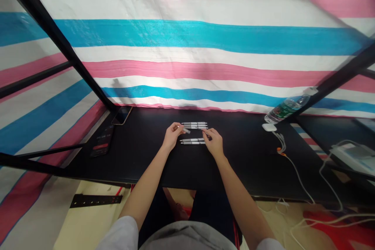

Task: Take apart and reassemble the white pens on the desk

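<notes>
My left hand point(172, 134) is closed in a pinch around a short grey-and-white piece point(186, 130), which looks like a pen barrel part. Opposite it, my right hand point(214, 141) pinches a slim dark piece point(204, 129) that looks like part of a pen; its far end is hidden by the fingers. Behind both hands lies a row of white-and-black pens point(193, 124), side by side on the black table point(140, 156). Nearer to me, two more pens point(191, 140) lie parallel, their right ends under my right hand.
Two phones, one dark point(122, 115) and one with a lit timer point(102, 140), lie at left. A clear water bottle point(285, 110) leans at right beside a white charger point(268, 127) with cables. Black frame posts and a striped sheet point(187, 39) surround the table.
</notes>
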Demonstrator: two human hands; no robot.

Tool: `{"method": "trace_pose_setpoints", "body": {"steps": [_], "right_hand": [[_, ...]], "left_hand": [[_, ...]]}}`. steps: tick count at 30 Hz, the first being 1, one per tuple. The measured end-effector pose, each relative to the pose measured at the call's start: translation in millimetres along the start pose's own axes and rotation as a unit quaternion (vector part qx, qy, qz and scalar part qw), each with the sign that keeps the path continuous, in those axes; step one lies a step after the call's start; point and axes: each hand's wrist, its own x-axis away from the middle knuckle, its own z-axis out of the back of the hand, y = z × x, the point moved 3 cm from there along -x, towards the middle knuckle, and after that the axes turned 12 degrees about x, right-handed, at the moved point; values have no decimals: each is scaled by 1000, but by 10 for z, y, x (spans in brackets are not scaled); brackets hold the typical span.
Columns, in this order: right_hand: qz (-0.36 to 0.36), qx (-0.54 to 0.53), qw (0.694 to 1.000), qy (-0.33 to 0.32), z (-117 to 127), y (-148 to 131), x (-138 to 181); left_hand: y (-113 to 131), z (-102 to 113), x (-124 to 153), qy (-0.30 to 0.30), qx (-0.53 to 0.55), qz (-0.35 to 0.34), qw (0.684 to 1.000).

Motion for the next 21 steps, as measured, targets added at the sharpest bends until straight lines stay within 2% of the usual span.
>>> {"method": "trace_pose_setpoints", "body": {"steps": [4, 21], "right_hand": [[-12, 3, 1000, 4, 9, 11, -4], [-18, -11, 1000, 7, 3, 7, -11]], "left_hand": [[9, -25, 8, -6, 49, 25, 998], [-2, -23, 20, 4, 56, 87, 995]]}}
